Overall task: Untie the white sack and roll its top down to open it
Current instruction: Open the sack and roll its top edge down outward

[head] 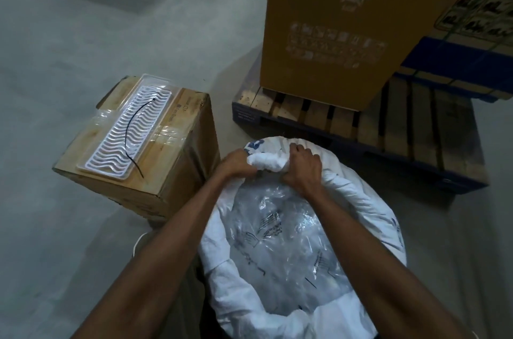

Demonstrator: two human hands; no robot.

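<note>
The white sack (358, 200) stands on the floor right below me, its mouth open and its top turned into a thick rolled rim. Inside lies a clear plastic liner (286, 233) with dark print. My left hand (236, 165) and my right hand (302, 166) both grip the far part of the rolled rim, close together, fingers curled over the fabric. A bunched wad of white cloth sits between them.
A taped cardboard box (177, 166) stands to the left, with a white ribbed plastic tray (122, 130) and a black cable tie (133, 127) on top. Behind the sack is a wooden pallet (402, 127) carrying a tall cardboard carton (333, 19). Grey concrete floor (83, 33) all around.
</note>
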